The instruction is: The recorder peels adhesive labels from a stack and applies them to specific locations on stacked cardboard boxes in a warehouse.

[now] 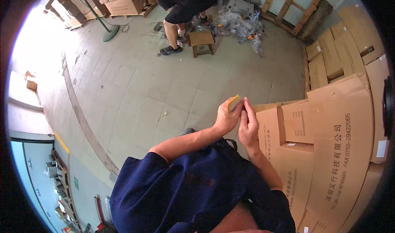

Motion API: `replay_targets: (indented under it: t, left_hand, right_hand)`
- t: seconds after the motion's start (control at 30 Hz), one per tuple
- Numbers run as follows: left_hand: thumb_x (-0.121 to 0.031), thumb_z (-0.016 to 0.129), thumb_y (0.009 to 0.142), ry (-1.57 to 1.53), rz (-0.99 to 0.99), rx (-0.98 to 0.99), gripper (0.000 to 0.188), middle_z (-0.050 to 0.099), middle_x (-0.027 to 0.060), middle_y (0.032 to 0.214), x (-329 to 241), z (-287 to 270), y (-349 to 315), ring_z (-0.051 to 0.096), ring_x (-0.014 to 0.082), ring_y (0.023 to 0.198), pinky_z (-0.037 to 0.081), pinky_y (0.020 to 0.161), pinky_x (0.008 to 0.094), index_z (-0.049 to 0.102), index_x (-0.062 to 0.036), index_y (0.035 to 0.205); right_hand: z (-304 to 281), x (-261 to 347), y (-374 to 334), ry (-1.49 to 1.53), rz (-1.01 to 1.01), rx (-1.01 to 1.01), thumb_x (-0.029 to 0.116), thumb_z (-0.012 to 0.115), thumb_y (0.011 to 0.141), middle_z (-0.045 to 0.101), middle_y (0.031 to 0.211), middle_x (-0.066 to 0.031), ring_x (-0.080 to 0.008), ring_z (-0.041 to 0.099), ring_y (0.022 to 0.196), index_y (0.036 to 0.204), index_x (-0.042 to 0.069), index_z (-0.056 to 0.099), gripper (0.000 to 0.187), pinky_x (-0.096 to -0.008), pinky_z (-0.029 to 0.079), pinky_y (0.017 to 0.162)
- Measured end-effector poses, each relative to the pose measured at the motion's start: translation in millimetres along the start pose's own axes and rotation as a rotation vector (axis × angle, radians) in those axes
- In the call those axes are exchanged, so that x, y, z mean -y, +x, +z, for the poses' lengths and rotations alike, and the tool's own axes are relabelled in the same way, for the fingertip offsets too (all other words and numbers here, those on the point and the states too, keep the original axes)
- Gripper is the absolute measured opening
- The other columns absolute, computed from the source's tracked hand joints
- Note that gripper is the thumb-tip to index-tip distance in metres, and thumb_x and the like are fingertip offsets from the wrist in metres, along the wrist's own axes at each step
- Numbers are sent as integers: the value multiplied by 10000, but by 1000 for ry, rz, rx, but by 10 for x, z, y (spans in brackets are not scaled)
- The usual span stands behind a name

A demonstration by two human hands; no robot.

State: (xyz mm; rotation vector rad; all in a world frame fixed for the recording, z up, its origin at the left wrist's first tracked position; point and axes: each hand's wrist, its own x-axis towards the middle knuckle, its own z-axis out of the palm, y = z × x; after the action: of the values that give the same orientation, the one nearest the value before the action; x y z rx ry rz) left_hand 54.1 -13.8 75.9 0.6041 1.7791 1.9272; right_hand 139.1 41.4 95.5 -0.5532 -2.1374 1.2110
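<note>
Warehouse or factory storeroom, by the look of it. Big printed brown cartons (329, 105) stacked along the right, more cartons (123, 5) at back left on wooden pallets (150, 8). Slatted wooden frame (288, 4) propped upright at the rear; heap of clear plastic wrap (242, 26) on the tiled floor (164, 83) by grey equipment (242, 6) (exact kind unclear). Green pedestal fan (99, 20) near the rear cartons. Co-worker (187, 4) bent over beside a low wooden stool (201, 37).

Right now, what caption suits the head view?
Left hand holds yellow-edged item, right hand beside it, near cardboard boxes.
</note>
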Motion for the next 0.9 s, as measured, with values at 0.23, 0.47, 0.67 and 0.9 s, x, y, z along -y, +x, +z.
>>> replay_targets:
  t: [0.23,0.47,0.67,0.9]
  left_hand:
    - [-139,588,862,31,44,-56,153,626,105,736,-1,2,-33,556,129,652,474,595,302,597,7,906]
    - [-121,602,861,-28,29,-69,139,631,66,751,-82,-3,-50,539,87,681,474,604,272,604,14,897]
    - [-120,608,864,-38,-4,-36,137,640,63,761,-57,-34,-37,544,81,689,475,622,264,604,13,896]
    - [-133,617,861,-29,-8,-24,165,650,74,768,-30,-30,-45,568,88,695,487,630,267,612,17,930]
  right_hand:
    - [8,36,-30,-31,-53,34,63,410,950,447,1340,-212,-299,435,1248,1300,-46,424,366,-353,367,1018]
    - [5,35,-6,-31,-69,46,73,397,957,426,1362,-200,-296,417,1263,1321,-43,395,382,-350,343,1034]
    - [16,46,10,21,-42,43,64,406,947,417,1368,-201,-295,403,1274,1317,-50,395,387,-351,321,1051]
    - [26,25,-28,37,-29,30,78,399,955,413,1371,-202,-291,389,1284,1323,-50,387,389,-351,306,1060]
